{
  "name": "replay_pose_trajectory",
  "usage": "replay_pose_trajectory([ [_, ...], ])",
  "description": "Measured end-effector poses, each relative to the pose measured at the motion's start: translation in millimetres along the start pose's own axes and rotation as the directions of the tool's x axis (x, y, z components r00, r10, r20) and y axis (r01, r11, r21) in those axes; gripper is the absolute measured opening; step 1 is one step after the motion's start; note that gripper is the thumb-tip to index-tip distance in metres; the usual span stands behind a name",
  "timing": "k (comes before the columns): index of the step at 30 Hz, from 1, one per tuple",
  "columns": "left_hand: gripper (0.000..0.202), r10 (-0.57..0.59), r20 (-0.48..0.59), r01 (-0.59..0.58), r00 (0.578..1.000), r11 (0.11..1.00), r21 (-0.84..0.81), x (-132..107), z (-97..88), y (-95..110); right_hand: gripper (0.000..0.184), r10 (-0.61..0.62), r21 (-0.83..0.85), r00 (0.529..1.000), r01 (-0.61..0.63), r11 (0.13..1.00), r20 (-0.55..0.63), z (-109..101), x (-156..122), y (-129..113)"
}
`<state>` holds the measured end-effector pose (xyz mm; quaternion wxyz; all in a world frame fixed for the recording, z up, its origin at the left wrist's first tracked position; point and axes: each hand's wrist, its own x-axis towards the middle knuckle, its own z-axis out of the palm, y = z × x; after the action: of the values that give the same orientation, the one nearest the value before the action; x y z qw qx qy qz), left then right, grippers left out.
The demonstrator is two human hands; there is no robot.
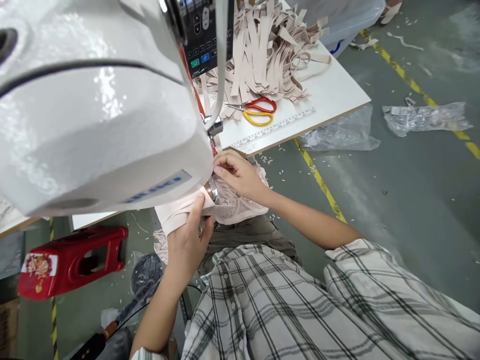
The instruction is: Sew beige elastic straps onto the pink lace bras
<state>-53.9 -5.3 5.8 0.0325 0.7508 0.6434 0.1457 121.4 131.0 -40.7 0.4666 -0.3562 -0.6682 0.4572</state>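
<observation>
A pale pink lace garment (234,202) lies around the metal arm end (212,190) of a white sewing machine (101,135) and drapes over my lap. My left hand (187,242) grips its smooth folded part, index finger stretched along the top and thumb apart; the other fingers are mostly hidden. On the far side of the arm end, my right hand (240,175) is closed in a pinch close to the needle area, above the lace. What sits between its fingertips is hidden. The machine head covers the needle itself.
Many beige fabric strips (262,55) are heaped on the white table (337,85), beside red-and-yellow-handled scissors (258,111) and a printed ruler scale (277,127). A control panel (204,37) stands behind the machine. A red stool (78,260) and plastic bags (427,117) are on the floor.
</observation>
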Motion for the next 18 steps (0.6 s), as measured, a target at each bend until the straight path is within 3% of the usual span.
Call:
replay_pose_trajectory([
  [18, 0.061, -0.006, 0.021, 0.007, 1.000, 0.999, -0.031, 5.8, 2.1, 10.3, 0.014, 0.088, 0.092, 0.995, -0.093, 0.991, 0.053, -8.1, -35.0, -10.4],
])
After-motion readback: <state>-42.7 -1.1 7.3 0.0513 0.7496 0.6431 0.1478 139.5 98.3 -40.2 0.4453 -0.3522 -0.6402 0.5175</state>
